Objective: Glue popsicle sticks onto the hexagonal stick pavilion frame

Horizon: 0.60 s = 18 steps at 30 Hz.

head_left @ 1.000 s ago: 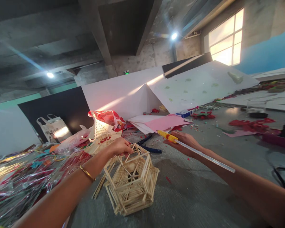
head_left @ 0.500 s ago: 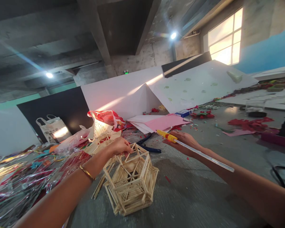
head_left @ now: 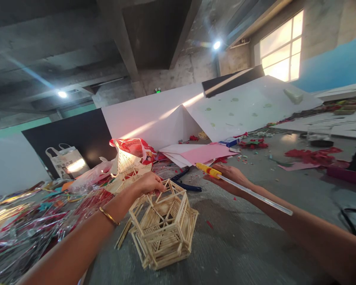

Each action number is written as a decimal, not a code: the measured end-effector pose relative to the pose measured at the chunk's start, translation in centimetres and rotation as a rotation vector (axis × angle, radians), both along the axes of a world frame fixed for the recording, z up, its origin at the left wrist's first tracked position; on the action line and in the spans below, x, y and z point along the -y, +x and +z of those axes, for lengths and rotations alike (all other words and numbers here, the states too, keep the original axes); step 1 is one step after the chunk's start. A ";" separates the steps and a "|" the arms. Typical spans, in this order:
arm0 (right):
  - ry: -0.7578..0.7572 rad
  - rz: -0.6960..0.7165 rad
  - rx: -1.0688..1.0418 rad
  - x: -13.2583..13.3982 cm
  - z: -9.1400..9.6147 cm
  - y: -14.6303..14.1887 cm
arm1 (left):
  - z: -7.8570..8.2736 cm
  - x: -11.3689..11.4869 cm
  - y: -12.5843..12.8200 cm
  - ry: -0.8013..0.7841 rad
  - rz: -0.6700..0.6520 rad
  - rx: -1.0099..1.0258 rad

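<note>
A many-sided frame built of thin wooden sticks (head_left: 166, 231) stands on the grey table (head_left: 234, 241). My left hand (head_left: 152, 184), with a gold bangle at its wrist, pinches the far upper rim of this frame; the fingertips are partly hidden. In my right hand (head_left: 230, 174) is a yellow hot glue gun (head_left: 208, 170), a long clear glue stick (head_left: 258, 194) jutting from its rear toward me. Its tip points left, apart from the frame. Dark blue-handled pliers (head_left: 186, 186) lie just beyond the frame. Loose sticks (head_left: 124, 235) rest at its left side.
Another stick-built model (head_left: 126, 164) stands behind my left hand, near a red plastic bag (head_left: 136, 148). Shiny wrapping strips (head_left: 47, 225) pile up on the left. Pink paper (head_left: 210, 152) lies ahead; red scraps (head_left: 313, 155) and a purple power strip (head_left: 347, 174) are at right.
</note>
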State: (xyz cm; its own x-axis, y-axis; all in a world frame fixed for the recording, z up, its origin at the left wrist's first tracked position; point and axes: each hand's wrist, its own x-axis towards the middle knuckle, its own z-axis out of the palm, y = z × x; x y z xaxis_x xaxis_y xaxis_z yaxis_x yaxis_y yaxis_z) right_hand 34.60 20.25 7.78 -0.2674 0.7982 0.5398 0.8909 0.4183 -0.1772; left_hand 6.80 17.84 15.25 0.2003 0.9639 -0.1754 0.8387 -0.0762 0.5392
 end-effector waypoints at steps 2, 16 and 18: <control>0.000 0.002 0.000 0.0 0.0 0.0 | -0.1 -0.1 -0.1 -0.004 -0.004 0.001; 0.010 0.006 0.004 -0.2 -0.2 0.0 | -0.3 -0.2 -0.2 -0.024 0.006 0.009; 0.000 0.003 0.003 -0.1 -0.2 0.0 | -0.3 -0.2 -0.2 -0.022 0.010 0.005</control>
